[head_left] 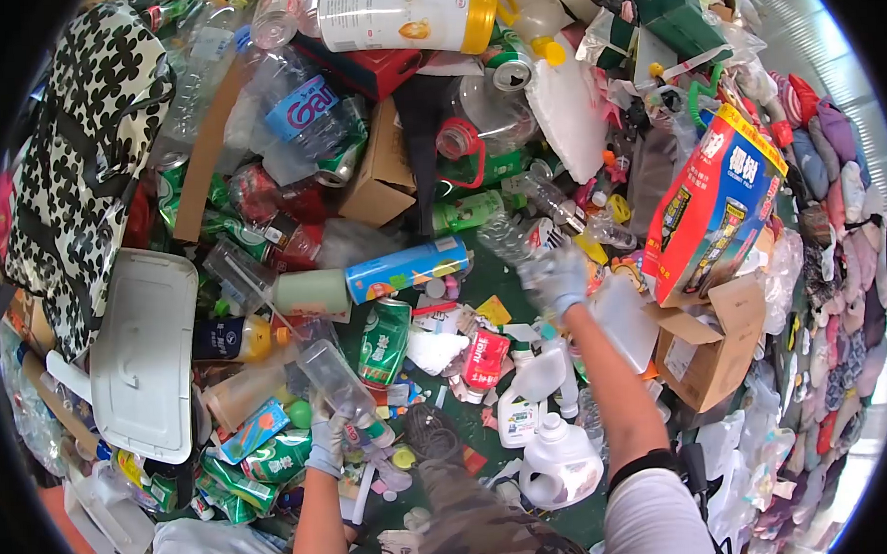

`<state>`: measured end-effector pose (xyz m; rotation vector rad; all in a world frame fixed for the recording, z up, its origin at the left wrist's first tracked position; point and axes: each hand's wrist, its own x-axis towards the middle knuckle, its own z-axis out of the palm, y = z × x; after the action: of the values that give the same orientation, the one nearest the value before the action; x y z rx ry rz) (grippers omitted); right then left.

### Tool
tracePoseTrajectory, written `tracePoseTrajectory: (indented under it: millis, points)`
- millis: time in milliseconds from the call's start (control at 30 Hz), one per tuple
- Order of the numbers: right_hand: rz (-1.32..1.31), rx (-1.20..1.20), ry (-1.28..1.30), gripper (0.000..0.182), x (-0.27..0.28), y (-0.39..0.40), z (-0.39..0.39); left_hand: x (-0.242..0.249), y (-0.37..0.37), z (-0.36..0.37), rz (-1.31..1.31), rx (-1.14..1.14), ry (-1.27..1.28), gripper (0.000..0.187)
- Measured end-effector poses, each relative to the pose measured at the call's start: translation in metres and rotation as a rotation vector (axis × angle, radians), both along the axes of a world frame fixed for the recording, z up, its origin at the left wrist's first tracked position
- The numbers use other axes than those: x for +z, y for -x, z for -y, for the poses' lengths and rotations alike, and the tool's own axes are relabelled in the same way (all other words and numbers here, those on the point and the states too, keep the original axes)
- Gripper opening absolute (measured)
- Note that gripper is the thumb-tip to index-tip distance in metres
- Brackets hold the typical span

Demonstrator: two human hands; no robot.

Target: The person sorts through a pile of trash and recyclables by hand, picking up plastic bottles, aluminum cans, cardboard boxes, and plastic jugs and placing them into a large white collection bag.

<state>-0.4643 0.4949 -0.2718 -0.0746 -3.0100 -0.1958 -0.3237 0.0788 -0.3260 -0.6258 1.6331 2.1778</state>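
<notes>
My left hand, in a pale glove, is closed at the lower end of a clear plastic bottle. Its fingers are partly hidden. A green can lies just beyond that bottle, and crushed green cans lie left of the hand. My right hand, also gloved, reaches forward into the pile. Motion smears its fingers, so their grip cannot be made out. Right by its fingertips is another clear plastic bottle. A translucent plastic container sits to the right of that hand.
White jugs stand near my body. A grey lid and a patterned bag lie left. A blue cylindrical can lies ahead. A red carton and an opened cardboard box are right. Mixed waste surrounds everything.
</notes>
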Motion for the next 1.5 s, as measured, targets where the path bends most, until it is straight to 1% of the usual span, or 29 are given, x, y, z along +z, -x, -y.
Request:
tracePoseTrajectory:
  millis: [33,67,100,167,200,267,367,433,500,533,600,633,700,767,833,867,900,967,1000,1067,1100,1167,1200,1233,1300,1333,1400,1433,1500]
  points:
    - [0.281,-0.402,0.223,0.05,0.011,0.016,-0.013,-0.005,0.0,0.002,-0.022,-0.001,0.027,0.063]
    - [0.104,-0.278,0.239,0.059,-0.008,0.016,-0.044,-0.007,-0.002,0.004,-0.04,-0.006,0.053,0.065]
    - [0.284,-0.283,0.393,0.083,0.003,0.027,-0.051,-0.005,-0.003,0.004,-0.027,-0.011,0.053,0.065]
    - [0.356,-0.137,-0.186,0.106,-0.011,0.022,-0.046,-0.001,-0.001,0.002,-0.009,-0.008,-0.033,0.069]
    - [0.369,-0.137,-0.186,0.106,-0.004,0.028,-0.036,0.0,0.0,0.001,-0.007,-0.016,-0.023,0.071]
    - [0.595,-0.554,0.159,0.118,0.013,0.043,-0.019,-0.002,-0.001,0.0,-0.026,-0.024,-0.004,0.071]
    - [0.483,-0.555,0.31,0.118,-0.009,0.045,-0.036,-0.003,-0.001,-0.002,-0.045,-0.013,0.051,0.071]
    - [0.437,-0.519,0.301,0.117,-0.021,0.047,-0.044,0.004,0.001,-0.006,0.054,0.034,-0.036,0.07]
    - [0.306,-0.481,0.661,0.101,-0.046,0.044,-0.063,-0.01,-0.003,0.001,-0.028,0.052,0.059,0.072]
    - [0.307,-0.384,0.967,0.089,-0.066,0.04,-0.087,-0.008,-0.003,0.002,0.0,0.039,0.032,0.072]
    - [0.484,-0.146,1.57,0.066,0.022,0.028,-0.024,0.006,0.002,0.003,0.048,0.018,-0.01,0.074]
    - [0.557,0.04,1.407,0.064,0.011,0.016,-0.017,0.005,0.002,0.007,0.05,0.04,0.012,0.074]
    - [0.917,-0.119,1.708,0.062,0.052,-0.011,0.038,0.0,0.001,0.013,0.037,-0.004,-0.064,0.077]
    - [1.089,0.149,1.422,0.081,-0.007,-0.05,0.061,0.009,0.005,0.019,0.034,-0.011,-0.138,0.08]
    - [1.082,-0.131,2.032,0.094,0.024,-0.073,0.155,0.01,0.004,0.024,0.165,-0.014,-0.386,0.076]
    - [1.034,-0.073,2.044,0.091,-0.023,-0.089,0.167,0.008,-0.001,0.02,0.232,0.037,-0.415,0.069]
    - [1.168,-0.317,2.168,0.092,-0.02,-0.092,0.177,0.005,-0.011,0.021,0.224,0.06,-0.406,0.069]
    - [1.142,-0.32,2.217,0.086,-0.032,-0.099,0.199,0.01,-0.02,0.022,0.349,0.177,-0.561,0.051]
    - [1.162,-0.289,2.211,0.086,-0.024,-0.099,0.206,0.018,-0.024,0.018,0.327,0.207,-0.623,0.051]
    - [1.259,-0.22,2.328,0.081,0.002,-0.101,0.213,0.03,-0.026,0.018,0.258,0.199,-0.593,0.054]
    - [1.287,-0.189,2.308,0.081,0.009,-0.101,0.214,0.036,-0.029,0.018,0.207,0.177,-0.566,0.057]
    - [1.372,-0.297,2.23,0.077,0.019,-0.103,0.211,0.044,-0.03,0.021,0.218,0.176,-0.511,0.062]
    - [1.447,-0.345,2.306,0.072,0.019,-0.101,0.21,0.053,-0.026,0.02,0.164,0.189,-0.497,0.064]
    - [1.425,-0.501,2.285,0.066,0.022,-0.1,0.21,0.062,-0.02,0.021,0.105,0.201,-0.48,0.065]
    - [1.596,-0.279,2.33,0.062,0.025,-0.076,0.202,0.1,-0.002,0.031,-0.017,0.2,-0.379,0.067]
    - [1.424,-0.079,2.328,0.061,0.084,-0.067,0.222,0.126,0.008,0.039,-0.08,0.171,-0.331,0.066]
    - [1.34,0.095,2.243,0.058,0.135,-0.046,0.241,0.18,0.021,0.052,-0.174,0.166,-0.273,0.065]
    - [1.304,0.1,2.2,0.057,0.131,-0.029,0.239,0.207,0.025,0.058,-0.249,0.207,-0.279,0.067]
    - [1.515,0.26,2.172,0.053,0.193,-0.013,0.254,0.271,0.024,0.07,-0.442,0.267,-0.25,0.07]
